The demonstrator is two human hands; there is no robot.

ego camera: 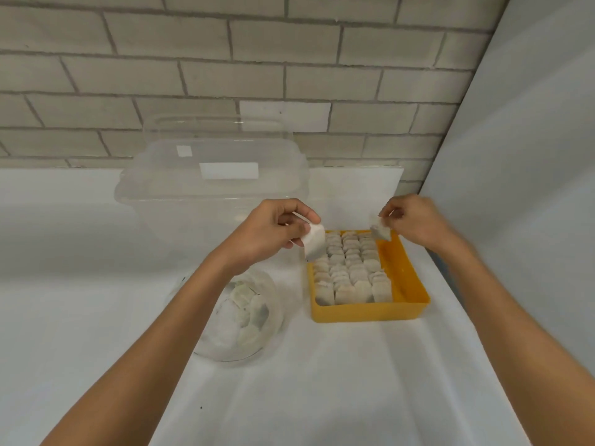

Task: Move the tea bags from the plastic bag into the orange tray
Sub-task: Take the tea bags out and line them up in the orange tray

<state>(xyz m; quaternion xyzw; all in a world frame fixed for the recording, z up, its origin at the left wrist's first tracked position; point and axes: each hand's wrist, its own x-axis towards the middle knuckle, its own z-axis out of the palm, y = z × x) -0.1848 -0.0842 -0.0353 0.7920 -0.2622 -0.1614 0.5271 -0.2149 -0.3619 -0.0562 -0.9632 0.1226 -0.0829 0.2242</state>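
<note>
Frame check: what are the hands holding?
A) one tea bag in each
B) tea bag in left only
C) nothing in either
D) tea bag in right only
A: the left hand pinches a white tea bag and the right hand pinches a second tea bag, both near the far end of the orange tray.

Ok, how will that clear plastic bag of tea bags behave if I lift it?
Probably floppy: the clear plastic bag sags into a heap on the white table. Likely light, since only loose tea bags show inside. Its glossy film may slip.
</note>
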